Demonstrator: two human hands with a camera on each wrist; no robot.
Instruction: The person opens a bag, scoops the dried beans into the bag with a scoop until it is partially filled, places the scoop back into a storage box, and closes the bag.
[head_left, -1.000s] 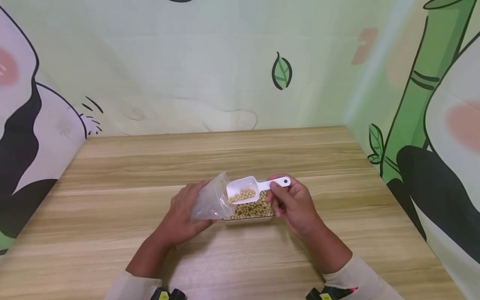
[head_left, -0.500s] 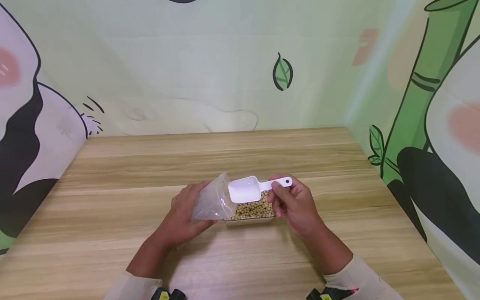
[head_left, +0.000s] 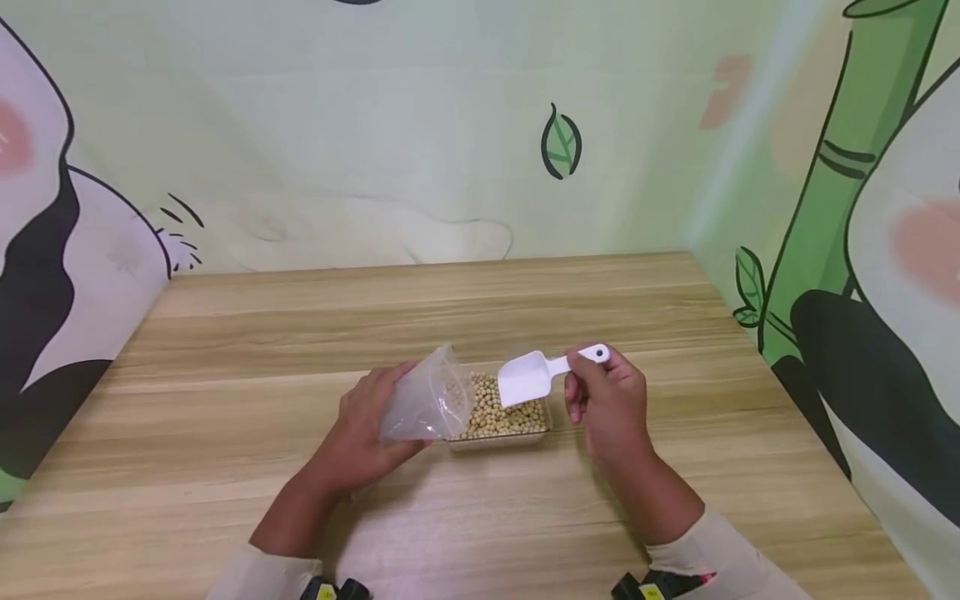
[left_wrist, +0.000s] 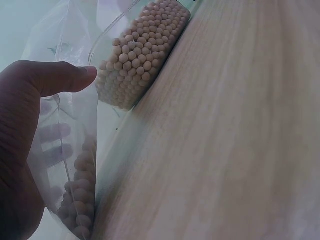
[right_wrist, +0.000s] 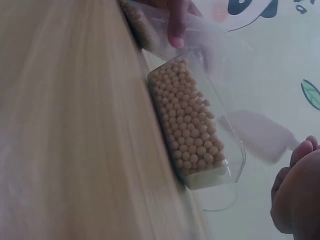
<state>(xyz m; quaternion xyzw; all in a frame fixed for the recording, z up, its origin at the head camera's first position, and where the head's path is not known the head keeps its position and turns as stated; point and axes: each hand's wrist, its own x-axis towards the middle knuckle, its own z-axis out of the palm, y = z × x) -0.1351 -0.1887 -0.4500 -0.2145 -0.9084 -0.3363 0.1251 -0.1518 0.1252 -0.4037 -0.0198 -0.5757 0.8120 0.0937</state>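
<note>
My left hand (head_left: 367, 429) grips a clear plastic bag (head_left: 422, 404) tilted with its mouth toward the container; thumb in front, other fingers showing through the film in the left wrist view. Some soybeans (left_wrist: 81, 195) lie at the bottom of the bag. Beside it stands a clear rectangular container (head_left: 498, 445) holding many round beige soybeans (head_left: 517, 421). Over these, my right hand (head_left: 618, 408) pinches a white plastic scoop (head_left: 525, 379) by its handle. No soybeans show in the scoop's bowl. The bag's mouth overlaps the container's left end in the head view.
A wood-grain table (head_left: 480, 533) lies under everything. Behind it rises a pale green wall (head_left: 375, 150) printed with a leaf, and cartoon pandas and bamboo cover the sides.
A second ago the scoop held soybeans at the bag's mouth; half a second ago its bowl showed none. Now my right hand has moved it right over the container. My left hand stays put.
</note>
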